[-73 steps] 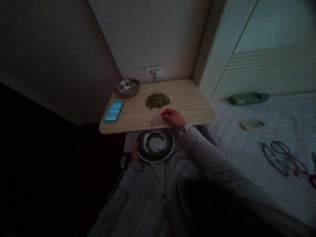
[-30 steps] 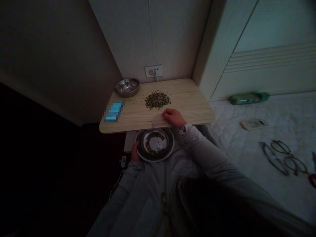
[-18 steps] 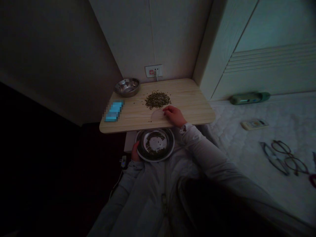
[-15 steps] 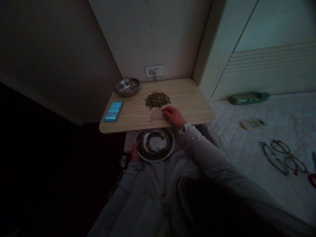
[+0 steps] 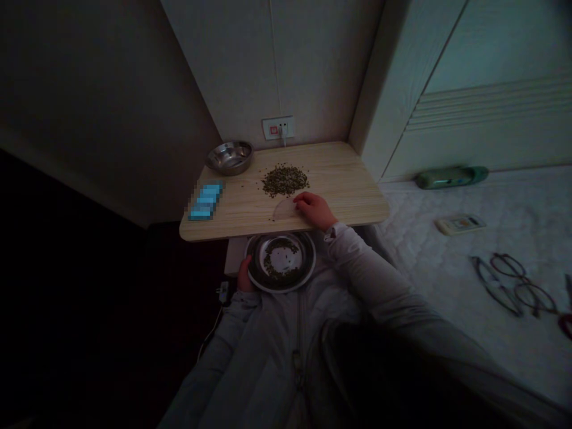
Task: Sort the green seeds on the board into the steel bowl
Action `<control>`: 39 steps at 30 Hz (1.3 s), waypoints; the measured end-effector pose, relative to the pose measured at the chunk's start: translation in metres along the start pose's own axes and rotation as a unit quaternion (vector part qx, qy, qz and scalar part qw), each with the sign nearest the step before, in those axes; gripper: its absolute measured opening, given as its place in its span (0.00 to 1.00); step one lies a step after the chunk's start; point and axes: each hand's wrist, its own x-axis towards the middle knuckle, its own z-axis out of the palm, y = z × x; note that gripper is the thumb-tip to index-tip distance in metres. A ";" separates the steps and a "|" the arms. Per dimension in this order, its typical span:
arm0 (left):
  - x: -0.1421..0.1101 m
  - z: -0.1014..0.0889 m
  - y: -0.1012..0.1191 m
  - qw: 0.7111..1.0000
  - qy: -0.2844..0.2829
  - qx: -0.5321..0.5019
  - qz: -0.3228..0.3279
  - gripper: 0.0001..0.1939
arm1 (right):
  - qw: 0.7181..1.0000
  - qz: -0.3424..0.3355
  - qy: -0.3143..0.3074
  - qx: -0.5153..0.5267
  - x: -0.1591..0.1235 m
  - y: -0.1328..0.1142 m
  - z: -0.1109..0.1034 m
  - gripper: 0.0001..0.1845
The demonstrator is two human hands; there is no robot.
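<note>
My left hand grips the left rim of a round metal bowl just below the table's front edge. A ring of small greenish beans lies inside that bowl. My right hand is closed on the right end of a thin translucent scraper with a curved edge, low over the tabletop. Right behind the scraper spreads a pile of the same small green beans, with a few strays around it.
The pale wooden table also carries a shiny steel bowl and a lit phone at left. A wall socket sits behind. On the bed at right lie a green bottle, a remote control and glasses.
Almost nothing differs. My right hand and the scraper have shifted very slightly; the bowl in my left hand and the bean pile look the same.
</note>
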 end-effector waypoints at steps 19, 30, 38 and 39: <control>0.002 -0.001 -0.001 1.000 -0.001 0.010 0.018 0.15 | 0.998 -0.015 -0.050 -0.025 -0.002 -0.003 -0.001 0.12; -0.001 0.002 0.001 1.000 0.002 -0.011 0.002 0.17 | 0.996 -0.016 -0.082 -0.008 -0.004 -0.004 -0.002 0.10; -0.002 0.002 0.001 1.000 0.016 -0.004 0.008 0.16 | 0.999 0.000 -0.044 0.016 0.003 0.000 0.002 0.15; -0.002 0.002 0.001 1.000 0.020 -0.005 0.008 0.16 | 0.999 0.000 -0.042 0.014 0.003 0.000 0.002 0.15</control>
